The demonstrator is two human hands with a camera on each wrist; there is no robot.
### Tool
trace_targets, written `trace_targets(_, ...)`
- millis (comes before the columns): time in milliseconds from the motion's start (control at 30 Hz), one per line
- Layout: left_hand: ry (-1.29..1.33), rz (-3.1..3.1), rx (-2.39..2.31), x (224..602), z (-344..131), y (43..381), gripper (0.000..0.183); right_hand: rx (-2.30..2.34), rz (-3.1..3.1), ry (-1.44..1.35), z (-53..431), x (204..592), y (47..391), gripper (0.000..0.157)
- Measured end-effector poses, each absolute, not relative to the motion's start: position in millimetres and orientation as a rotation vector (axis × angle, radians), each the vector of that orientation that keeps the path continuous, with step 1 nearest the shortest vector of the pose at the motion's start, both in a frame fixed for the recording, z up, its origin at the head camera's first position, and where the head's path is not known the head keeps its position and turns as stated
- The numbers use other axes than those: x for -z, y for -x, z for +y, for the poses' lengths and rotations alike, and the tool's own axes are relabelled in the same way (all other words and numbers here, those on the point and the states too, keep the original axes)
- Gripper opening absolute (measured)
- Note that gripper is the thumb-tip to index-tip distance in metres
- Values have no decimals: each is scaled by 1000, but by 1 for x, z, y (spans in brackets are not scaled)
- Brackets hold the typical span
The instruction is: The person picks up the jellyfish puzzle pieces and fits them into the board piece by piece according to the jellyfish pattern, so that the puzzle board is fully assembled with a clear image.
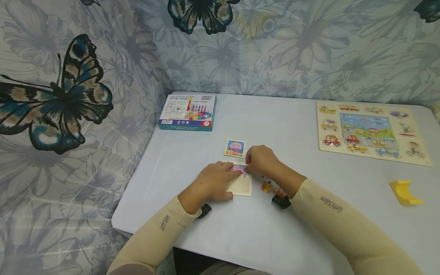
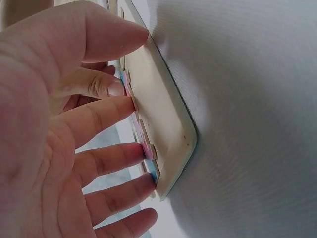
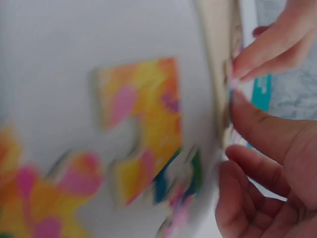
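A small wooden puzzle board [image 1: 240,188] lies flat, its lower part bare wood. Across its top runs a row of pink and blue puzzle pieces [image 1: 237,168]. My left hand [image 1: 214,181] rests at the board's left side, straight fingertips on those pieces and thumb by the near edge. At the upper right corner, my right hand [image 1: 262,160] has curled fingers, its thumb tip pressed on a puzzle piece [image 3: 230,99] at the board's edge. Loose orange and yellow puzzle pieces [image 1: 267,187] lie under the right wrist; one notched yellow piece [image 3: 166,84] shows large in the right wrist view.
Just beyond the board lies a small picture tile [image 1: 235,148] with a pink figure. A flat game box [image 1: 187,112] lies at the back left. At the right are a large vehicle puzzle board [image 1: 369,131] and a yellow curved block [image 1: 405,193].
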State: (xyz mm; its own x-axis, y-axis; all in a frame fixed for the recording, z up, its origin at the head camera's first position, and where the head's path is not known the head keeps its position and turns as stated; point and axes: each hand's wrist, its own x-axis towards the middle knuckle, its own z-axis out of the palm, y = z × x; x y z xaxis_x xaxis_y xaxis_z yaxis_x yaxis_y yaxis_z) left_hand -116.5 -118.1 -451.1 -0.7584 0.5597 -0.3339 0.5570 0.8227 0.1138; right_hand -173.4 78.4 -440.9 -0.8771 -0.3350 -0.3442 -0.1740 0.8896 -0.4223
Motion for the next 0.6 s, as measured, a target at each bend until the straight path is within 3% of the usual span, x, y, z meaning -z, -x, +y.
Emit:
trace_targets(233,-829,2653,-2,452,-118,116,75,426,2705,384,93,446,172,52)
trace_targets(600,-793,2650,-212,453,-127,119,74,518,2641,417,152,442,146,27)
